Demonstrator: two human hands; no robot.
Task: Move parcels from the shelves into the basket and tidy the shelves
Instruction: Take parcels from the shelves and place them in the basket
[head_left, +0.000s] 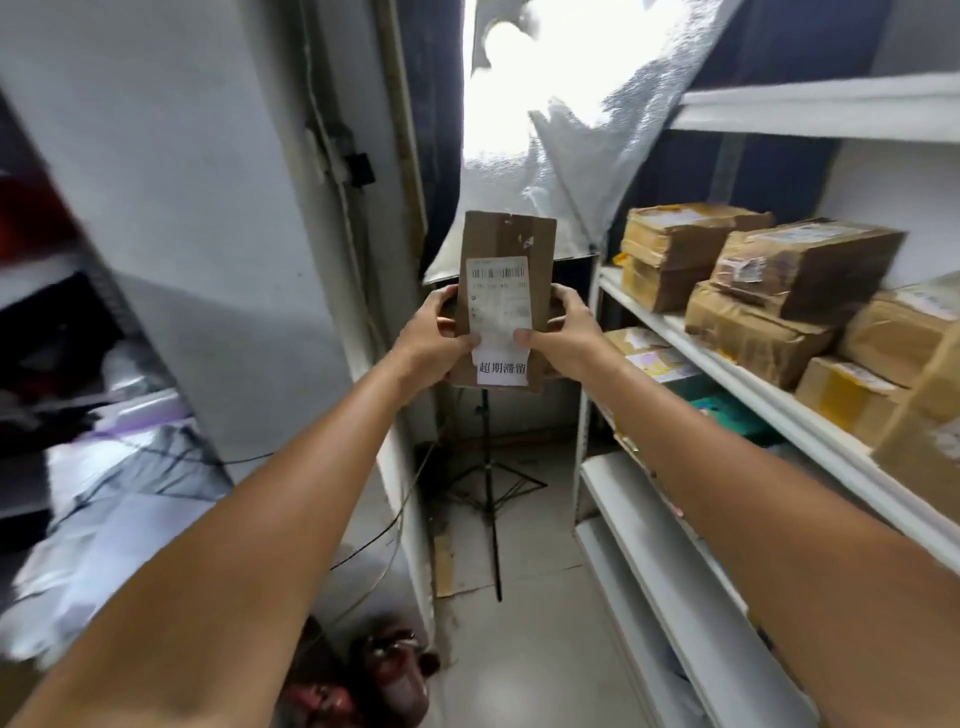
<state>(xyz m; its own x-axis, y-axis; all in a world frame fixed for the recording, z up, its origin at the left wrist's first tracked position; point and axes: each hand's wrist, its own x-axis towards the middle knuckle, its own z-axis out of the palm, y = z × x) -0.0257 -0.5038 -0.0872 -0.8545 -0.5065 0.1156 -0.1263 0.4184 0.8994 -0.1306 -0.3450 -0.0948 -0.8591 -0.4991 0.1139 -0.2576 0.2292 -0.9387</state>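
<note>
Here, both arms reach out in front. The left hand (434, 340) and the right hand (563, 335) each grip one side of the parcel (506, 244). The thumbs are on the front and the fingers curl round the back. The parcel is up in the air between the two racks. It stands tall and rests on no shelf.

It is a flat brown card box with a white label (498, 301) on the front. I think it is light and stiff, so it should not bend or sag. The side edges are a good place to hold it. The label paper may be smooth and slip under a thumb.

No basket shows, so I cannot tell where the parcel must go. Low by the feet is a dark red thing (387, 670), too blurry to name. Past the parcel a black stand (488, 467) sits on the floor and could catch a foot. On the right, the shelf (727, 371) holds more brown boxes (805, 270), some stacked and tilted. On the left are blurry bags (130, 452). Far back, light shines by a silver sheet (582, 156).
</note>
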